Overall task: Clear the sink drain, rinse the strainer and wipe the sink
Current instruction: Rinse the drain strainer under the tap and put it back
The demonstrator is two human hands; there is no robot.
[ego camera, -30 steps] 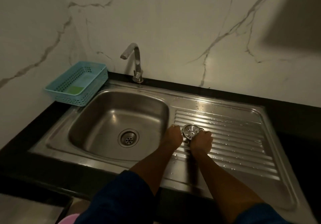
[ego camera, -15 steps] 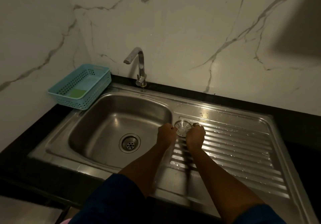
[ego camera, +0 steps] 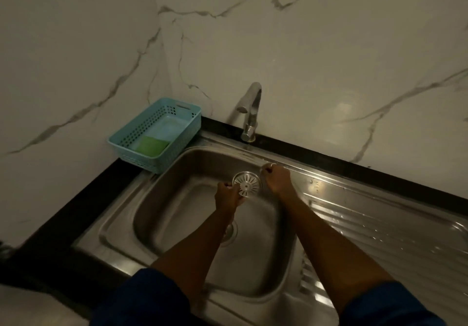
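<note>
steel sink (ego camera: pixel 162 214), strainer (ego camera: pixel 247 183) above basin, pinched between left hand (ego camera: pixel 227 196) and right hand (ego camera: pixel 276 176)

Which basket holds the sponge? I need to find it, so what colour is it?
Light blue basket, left of the sink; head view.

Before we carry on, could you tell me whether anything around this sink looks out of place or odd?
Only the strainer: it is out of the drain, held tilted over the basin between the left hand and right hand. Water beads lie on the drainboard. Nothing looks damaged.
</note>
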